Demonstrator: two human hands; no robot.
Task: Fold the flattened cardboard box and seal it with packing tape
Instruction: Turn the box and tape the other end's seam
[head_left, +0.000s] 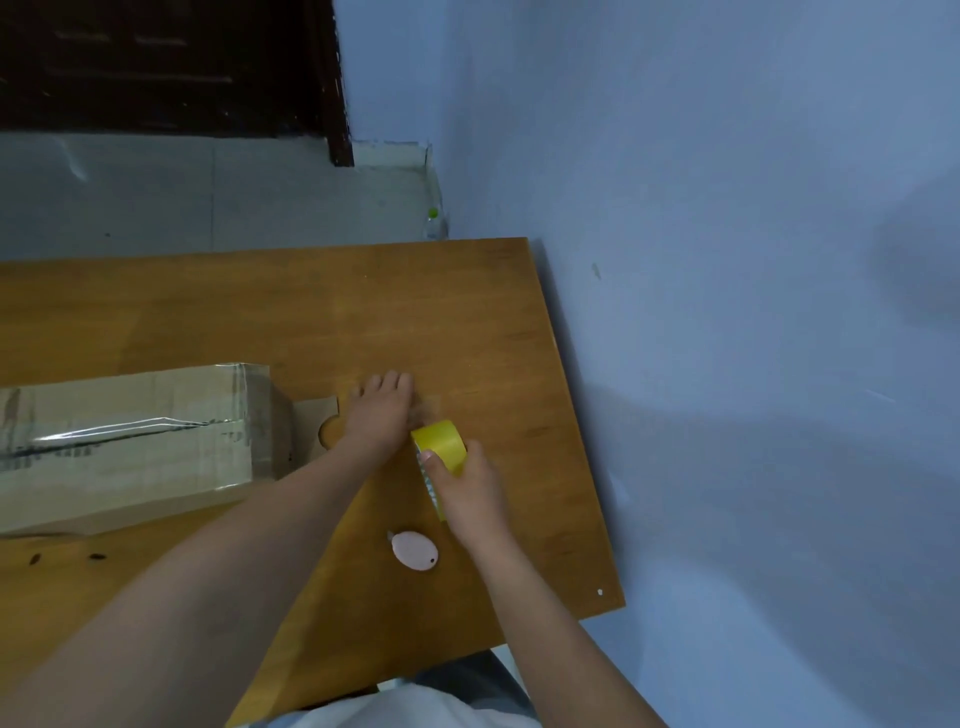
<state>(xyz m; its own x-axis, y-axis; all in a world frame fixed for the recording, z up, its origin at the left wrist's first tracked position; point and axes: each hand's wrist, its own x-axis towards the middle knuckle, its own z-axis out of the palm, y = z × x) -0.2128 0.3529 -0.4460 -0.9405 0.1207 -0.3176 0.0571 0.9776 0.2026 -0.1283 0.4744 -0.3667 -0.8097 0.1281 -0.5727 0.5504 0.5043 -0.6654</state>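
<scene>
A folded cardboard box (130, 447) lies on its side at the left of the wooden table (363, 312), with clear tape along its top seam. My right hand (470, 491) grips a yellow roll of packing tape (441, 441) standing on the table right of the box. My left hand (382, 410) lies beside the roll, fingers stretched flat toward the table's far side, just past a cardboard flap (317, 415) at the box's end. Whether the left fingers hold a tape end is not visible.
A small pink oval cutter (414, 551) lies on the table near my right forearm. The table's right edge runs along a blue wall (727, 260). Grey floor and a dark door (156, 62) lie beyond the table's far edge.
</scene>
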